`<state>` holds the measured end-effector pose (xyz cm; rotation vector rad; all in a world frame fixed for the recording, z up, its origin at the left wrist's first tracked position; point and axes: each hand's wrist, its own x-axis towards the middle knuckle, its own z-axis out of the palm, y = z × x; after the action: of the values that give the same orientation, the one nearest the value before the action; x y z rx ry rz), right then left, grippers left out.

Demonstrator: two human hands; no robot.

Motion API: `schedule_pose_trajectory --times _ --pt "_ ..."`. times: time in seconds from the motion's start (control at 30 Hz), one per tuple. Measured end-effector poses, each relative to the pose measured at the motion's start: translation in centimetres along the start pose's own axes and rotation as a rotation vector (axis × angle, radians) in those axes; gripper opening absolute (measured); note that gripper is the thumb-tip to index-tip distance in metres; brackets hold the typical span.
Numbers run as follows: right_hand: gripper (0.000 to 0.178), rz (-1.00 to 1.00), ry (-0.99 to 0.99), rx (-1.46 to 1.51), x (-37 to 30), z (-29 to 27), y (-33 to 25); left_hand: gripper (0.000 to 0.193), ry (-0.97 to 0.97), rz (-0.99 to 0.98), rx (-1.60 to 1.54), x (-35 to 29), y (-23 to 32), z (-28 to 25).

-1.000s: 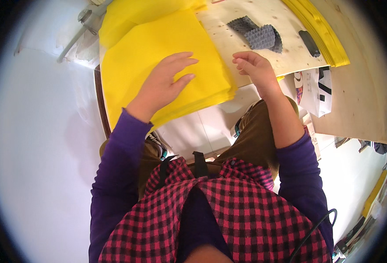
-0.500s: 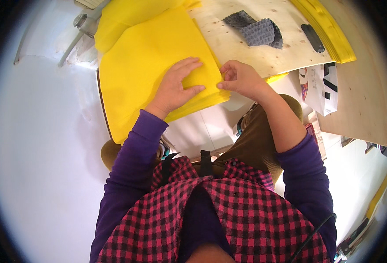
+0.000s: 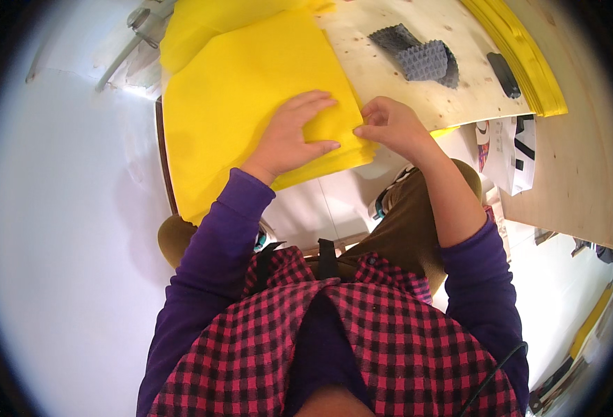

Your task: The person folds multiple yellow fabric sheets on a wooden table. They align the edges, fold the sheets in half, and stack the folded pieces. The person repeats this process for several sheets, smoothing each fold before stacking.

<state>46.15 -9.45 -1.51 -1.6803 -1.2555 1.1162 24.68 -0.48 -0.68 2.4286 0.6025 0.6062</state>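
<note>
A stack of yellow cloth sheets (image 3: 251, 76) lies on the table in front of me, its layered edge and right corner toward me. My left hand (image 3: 292, 132) rests on the top sheet near that corner, fingers and thumb spread, holding nothing. At the right edge of the stack, my right hand (image 3: 392, 127) is curled, its thumb and forefinger close together on the cloth's edge. How many layers lie between those fingertips is hidden.
Pieces of grey textured foam (image 3: 421, 59) lie on the plywood tabletop (image 3: 376, 76). A black oblong object (image 3: 504, 75) sits beside folded yellow cloth (image 3: 529, 62) at the far right. Below the table edge hangs a white printed bag (image 3: 511, 156). A metal fitting (image 3: 140, 21) stands at the upper left.
The whole view has shifted slightly, placing the table things farther right and lower. My right hand has crept a little farther up the cloth's edge; my left hand stays nearly in place.
</note>
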Motion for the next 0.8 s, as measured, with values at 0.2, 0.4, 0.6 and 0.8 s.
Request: schedule_pose_trajectory --times 0.2,0.4,0.6,0.8 --pt "0.034 -0.073 0.060 -0.096 0.3 0.3 -0.2 0.060 0.022 0.023 -0.004 0.0 -0.2 0.1" --pt "0.029 -0.181 0.097 -0.007 0.3 0.6 -0.4 0.057 0.031 0.038 -0.017 0.0 -0.4 0.1" --pt "0.014 -0.362 0.156 0.035 0.6 1.6 -0.6 0.058 0.020 0.056 -0.024 -0.1 -0.7 0.3" --pt "0.009 -0.427 0.221 0.115 1.5 2.2 -1.1 0.045 0.043 0.073 -0.049 -0.2 -1.3 0.5"
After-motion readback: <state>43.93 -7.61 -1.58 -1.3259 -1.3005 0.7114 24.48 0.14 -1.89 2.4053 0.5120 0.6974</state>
